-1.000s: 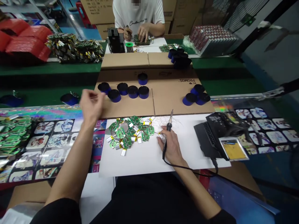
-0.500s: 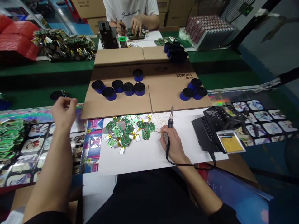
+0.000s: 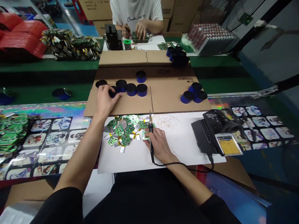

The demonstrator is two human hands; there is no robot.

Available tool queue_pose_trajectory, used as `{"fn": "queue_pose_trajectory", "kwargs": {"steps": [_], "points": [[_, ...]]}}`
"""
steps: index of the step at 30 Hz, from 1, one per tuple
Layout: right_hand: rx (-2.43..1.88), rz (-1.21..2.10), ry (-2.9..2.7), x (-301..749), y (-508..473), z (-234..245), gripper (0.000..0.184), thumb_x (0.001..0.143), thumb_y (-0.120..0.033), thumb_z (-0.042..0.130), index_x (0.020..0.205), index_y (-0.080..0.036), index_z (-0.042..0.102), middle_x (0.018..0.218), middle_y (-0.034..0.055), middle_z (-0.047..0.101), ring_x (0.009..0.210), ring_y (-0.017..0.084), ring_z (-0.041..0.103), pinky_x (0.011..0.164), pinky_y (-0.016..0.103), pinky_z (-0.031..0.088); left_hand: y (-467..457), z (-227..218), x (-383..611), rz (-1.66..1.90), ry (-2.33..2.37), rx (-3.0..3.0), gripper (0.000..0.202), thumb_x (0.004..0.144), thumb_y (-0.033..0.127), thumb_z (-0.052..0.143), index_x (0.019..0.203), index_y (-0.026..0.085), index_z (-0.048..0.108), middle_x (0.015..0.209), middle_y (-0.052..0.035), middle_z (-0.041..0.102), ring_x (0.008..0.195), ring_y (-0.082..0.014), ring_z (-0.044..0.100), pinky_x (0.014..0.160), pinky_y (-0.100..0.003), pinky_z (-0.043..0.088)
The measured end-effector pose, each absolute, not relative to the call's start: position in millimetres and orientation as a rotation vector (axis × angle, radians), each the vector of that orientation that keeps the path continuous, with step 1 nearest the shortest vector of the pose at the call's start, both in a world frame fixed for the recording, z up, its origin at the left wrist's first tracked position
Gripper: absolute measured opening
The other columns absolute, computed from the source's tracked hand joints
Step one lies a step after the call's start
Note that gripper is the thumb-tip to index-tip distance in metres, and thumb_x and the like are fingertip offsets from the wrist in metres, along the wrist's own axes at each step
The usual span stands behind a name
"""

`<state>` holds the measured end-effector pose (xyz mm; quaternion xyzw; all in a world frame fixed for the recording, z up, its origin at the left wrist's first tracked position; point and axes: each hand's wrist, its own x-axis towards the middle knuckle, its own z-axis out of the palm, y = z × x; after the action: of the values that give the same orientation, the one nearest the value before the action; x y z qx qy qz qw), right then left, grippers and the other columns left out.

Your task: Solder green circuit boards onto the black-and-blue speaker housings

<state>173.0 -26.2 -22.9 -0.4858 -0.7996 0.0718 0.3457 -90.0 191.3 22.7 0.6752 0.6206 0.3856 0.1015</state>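
Where the cardboard sheet [image 3: 163, 101] meets the white paper sheet [image 3: 184, 146], the person's left hand [image 3: 106, 101] lies palm down, fingers extended and resting against a blue-and-black spool [image 3: 112, 92]; whether it has hold of the spool, one cannot tell. Right hand [image 3: 158, 145]: fingers curled closed around a soldering iron [image 3: 150, 140], tip pointing up, cord trailing off toward a black soldering station [image 3: 210, 130] at the paper's right edge. Fingertips: just beside a pile of green circuit boards with foil pouch cells [image 3: 123, 133], lying on the paper. Further spools [image 3: 136, 89]: on the cardboard, upright. Far bench: a co-worker's hands [image 3: 141, 30] over a stack of circuit boards [image 3: 140, 37].
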Motion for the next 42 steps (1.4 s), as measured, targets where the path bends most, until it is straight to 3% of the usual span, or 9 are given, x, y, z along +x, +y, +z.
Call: {"fn": "queue_pose_trajectory", "kwargs": {"steps": [6, 13, 17, 21, 25, 29, 33, 36, 42], "points": [[-1.15, 0.087, -1.79, 191.4, -20.8, -10.9, 0.026, 0.097, -0.007, 0.073, 0.114, -0.026, 0.064, 0.104, 0.0029, 0.084, 0.089, 0.021, 0.073, 0.082, 0.04, 0.055, 132.7, 46.0, -98.1, 1.213, 1.466, 1.785, 0.052, 0.074, 0.046, 0.092, 0.106, 0.022, 0.059, 0.118, -0.0088, 0.071, 0.109, -0.0268, 0.07, 0.092, -0.041, 0.058], [-1.291, 0.443, -1.237, 213.1, -22.2, 12.5, 0.022, 0.099, -0.021, 0.076, 0.115, -0.027, 0.062, 0.106, 0.0003, 0.08, 0.058, 0.01, 0.07, 0.051, 0.024, 0.058, 14.2, 47.6, -46.6, 0.551, 0.928, 1.941, 0.051, 0.088, 0.034, 0.088, 0.129, 0.029, 0.058, 0.136, -0.01, 0.069, 0.123, -0.0282, 0.07, 0.099, -0.043, 0.061], [-1.258, 0.544, -1.286, 223.0, -42.9, 15.1, 0.026, 0.098, -0.017, 0.075, 0.118, -0.026, 0.061, 0.114, 0.0037, 0.08, 0.087, 0.016, 0.084, 0.076, 0.029, 0.072, -23.9, 18.2, -10.8, 0.636, 0.942, 1.965, 0.048, 0.098, 0.017, 0.071, 0.14, 0.029, 0.051, 0.15, -0.0112, 0.062, 0.142, -0.0282, 0.06, 0.118, -0.049, 0.053], [-1.303, 0.557, -1.437, 229.4, -69.9, 5.3, 0.033, 0.097, -0.011, 0.075, 0.123, -0.026, 0.062, 0.119, 0.0067, 0.081, 0.114, 0.02, 0.081, 0.098, 0.038, 0.072, -33.7, 11.4, -1.7, 0.727, 1.011, 1.926, 0.052, 0.098, 0.017, 0.072, 0.145, 0.028, 0.055, 0.159, -0.0125, 0.054, 0.152, -0.0303, 0.052, 0.124, -0.049, 0.049], [-1.254, 0.47, -1.561, 229.3, -88.6, -3.5, 0.04, 0.093, -0.006, 0.077, 0.123, -0.025, 0.061, 0.119, 0.0077, 0.082, 0.109, 0.021, 0.083, 0.097, 0.038, 0.072, -23.3, 15.8, -3.6, 0.825, 0.953, 2.051, 0.018, 0.105, 0.022, 0.066, 0.117, 0.027, 0.078, 0.147, -0.0105, 0.065, 0.135, -0.0287, 0.064, 0.108, -0.045, 0.056], [-1.205, 0.375, -1.636, 221.5, -98.5, -2.6, 0.046, 0.088, -0.001, 0.079, 0.122, -0.025, 0.058, 0.114, 0.0088, 0.083, 0.099, 0.021, 0.085, 0.087, 0.036, 0.073, -14.9, 15.6, 0.3, 0.954, 0.982, 1.808, 0.011, 0.102, 0.027, 0.072, 0.105, 0.026, 0.083, 0.11, -0.0088, 0.078, 0.1, -0.0222, 0.074, 0.087, -0.037, 0.062], [-1.174, 0.391, -1.676, 206.2, -104.7, -3.3, 0.044, 0.09, -0.001, 0.076, 0.12, -0.026, 0.056, 0.113, 0.0097, 0.082, 0.097, 0.022, 0.083, 0.08, 0.038, 0.071, -23.1, 13.9, 9.9, 0.96, 1.049, 1.152, 0.019, 0.094, 0.04, 0.083, 0.096, 0.021, 0.083, 0.085, -0.0064, 0.075, 0.065, -0.0152, 0.066, 0.054, -0.027, 0.053], [-1.167, 0.37, -1.741, 198.3, -104.1, -10.4, 0.042, 0.092, 0.0, 0.072, 0.119, -0.028, 0.057, 0.111, 0.0082, 0.082, 0.098, 0.023, 0.081, 0.083, 0.044, 0.069, -36.3, 12.8, 16.1, 1.019, 1.014, 0.826, 0.024, 0.088, 0.042, 0.089, 0.093, 0.02, 0.079, 0.074, -0.0022, 0.07, 0.059, -0.0124, 0.062, 0.055, -0.025, 0.053], [-1.123, 0.418, -1.796, 212.0, -84.0, -18.7, 0.043, 0.094, 0.002, 0.065, 0.123, -0.028, 0.057, 0.12, 0.0099, 0.081, 0.115, 0.026, 0.076, 0.094, 0.052, 0.066, -59.1, 9.4, 21.8, 1.144, 1.029, 0.571, 0.028, 0.08, 0.039, 0.096, 0.087, 0.021, 0.076, 0.086, -0.0005, 0.073, 0.069, -0.0109, 0.069, 0.069, -0.025, 0.062]]}}
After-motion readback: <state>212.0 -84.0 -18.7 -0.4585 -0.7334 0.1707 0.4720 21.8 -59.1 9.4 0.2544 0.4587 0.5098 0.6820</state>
